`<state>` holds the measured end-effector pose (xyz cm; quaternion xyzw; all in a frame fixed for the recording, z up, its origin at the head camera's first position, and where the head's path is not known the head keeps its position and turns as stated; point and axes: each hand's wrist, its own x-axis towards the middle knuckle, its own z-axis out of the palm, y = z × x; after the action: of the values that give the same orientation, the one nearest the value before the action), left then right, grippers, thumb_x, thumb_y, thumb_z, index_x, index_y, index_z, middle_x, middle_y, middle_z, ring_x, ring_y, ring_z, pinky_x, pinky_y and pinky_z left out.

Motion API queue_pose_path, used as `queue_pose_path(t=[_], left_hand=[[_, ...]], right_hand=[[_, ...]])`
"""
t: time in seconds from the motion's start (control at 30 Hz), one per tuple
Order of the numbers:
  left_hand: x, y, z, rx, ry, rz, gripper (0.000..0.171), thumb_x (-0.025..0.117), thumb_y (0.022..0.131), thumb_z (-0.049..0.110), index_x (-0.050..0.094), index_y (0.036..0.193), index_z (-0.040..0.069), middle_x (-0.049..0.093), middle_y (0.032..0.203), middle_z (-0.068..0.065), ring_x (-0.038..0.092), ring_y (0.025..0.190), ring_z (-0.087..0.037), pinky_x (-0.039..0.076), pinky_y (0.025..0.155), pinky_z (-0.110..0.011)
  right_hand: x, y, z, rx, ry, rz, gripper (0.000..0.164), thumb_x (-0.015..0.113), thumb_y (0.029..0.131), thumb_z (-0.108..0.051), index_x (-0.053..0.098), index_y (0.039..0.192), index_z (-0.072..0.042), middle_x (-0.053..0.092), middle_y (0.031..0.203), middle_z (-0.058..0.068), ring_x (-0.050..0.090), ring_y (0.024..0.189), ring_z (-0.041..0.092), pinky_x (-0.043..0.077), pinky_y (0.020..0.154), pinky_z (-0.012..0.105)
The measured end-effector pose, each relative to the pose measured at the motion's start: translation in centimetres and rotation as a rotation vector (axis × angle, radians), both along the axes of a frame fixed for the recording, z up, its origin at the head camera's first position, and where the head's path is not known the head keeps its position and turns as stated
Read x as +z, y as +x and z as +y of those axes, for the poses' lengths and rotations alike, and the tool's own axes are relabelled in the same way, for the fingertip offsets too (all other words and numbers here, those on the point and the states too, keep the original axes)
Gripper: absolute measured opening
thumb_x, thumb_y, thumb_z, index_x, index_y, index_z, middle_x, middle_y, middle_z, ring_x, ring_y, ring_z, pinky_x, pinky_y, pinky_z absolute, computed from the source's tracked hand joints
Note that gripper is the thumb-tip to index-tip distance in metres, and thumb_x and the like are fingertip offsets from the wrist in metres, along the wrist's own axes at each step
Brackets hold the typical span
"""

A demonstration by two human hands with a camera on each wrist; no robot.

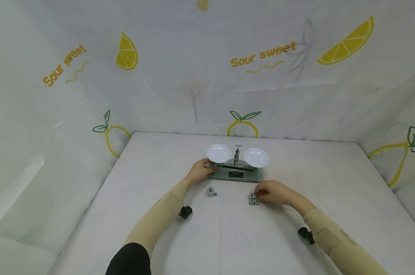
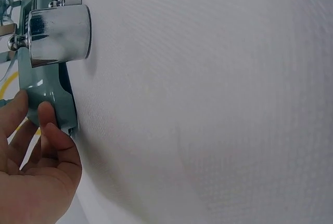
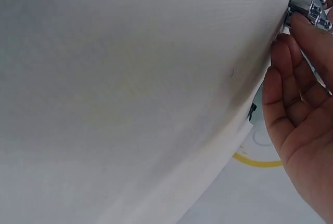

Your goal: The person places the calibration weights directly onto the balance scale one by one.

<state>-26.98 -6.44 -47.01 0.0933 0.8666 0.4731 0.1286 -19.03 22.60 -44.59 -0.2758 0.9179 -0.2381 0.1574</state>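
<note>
A green balance scale (image 1: 235, 173) with two white pans stands toward the back of the table. My left hand (image 1: 200, 171) holds the left end of its base; the left wrist view shows the fingers (image 2: 49, 130) curled against that end. In front of the base, a large silver weight (image 2: 60, 34) stands with a small weight (image 1: 216, 194) beside it. At the right, several silver weights (image 1: 252, 200) are grouped closely. My right hand (image 1: 274, 192) pinches one of this group between thumb and forefinger, its other fingers curled; the hand partly hides the group.
A white cloth covers the table (image 1: 207, 236). Behind it hangs a white sheet (image 1: 180, 103) printed with lemons. Dark straps (image 1: 185, 212) show near both forearms.
</note>
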Motion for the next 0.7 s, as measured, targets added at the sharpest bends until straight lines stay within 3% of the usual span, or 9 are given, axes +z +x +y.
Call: queue_pose_path(t=[0.37, 0.7], left_hand=[[0.15, 0.3, 0.02, -0.006, -0.003, 0.017, 0.041, 0.065, 0.087, 0.025, 0.057, 0.123, 0.007, 0.06, 0.107, -0.012, 0.055, 0.065, -0.009, 0.041, 0.065, -0.022], [0.0, 0.41, -0.01, -0.005, -0.007, 0.027, 0.041, 0.064, 0.088, 0.029, 0.057, 0.122, 0.009, 0.062, 0.093, -0.008, 0.054, 0.065, -0.009, 0.041, 0.08, -0.028]], right_hand=[[-0.03, 0.07, 0.15, -0.032, -0.047, 0.016, 0.009, 0.067, 0.083, -0.011, 0.066, 0.091, -0.009, 0.067, 0.084, -0.003, 0.059, 0.077, 0.005, 0.05, 0.07, 0.023], [0.92, 0.12, 0.4, -0.056, -0.075, 0.028, 0.011, 0.065, 0.084, -0.009, 0.065, 0.095, -0.007, 0.069, 0.089, 0.001, 0.063, 0.082, 0.011, 0.053, 0.072, 0.024]])
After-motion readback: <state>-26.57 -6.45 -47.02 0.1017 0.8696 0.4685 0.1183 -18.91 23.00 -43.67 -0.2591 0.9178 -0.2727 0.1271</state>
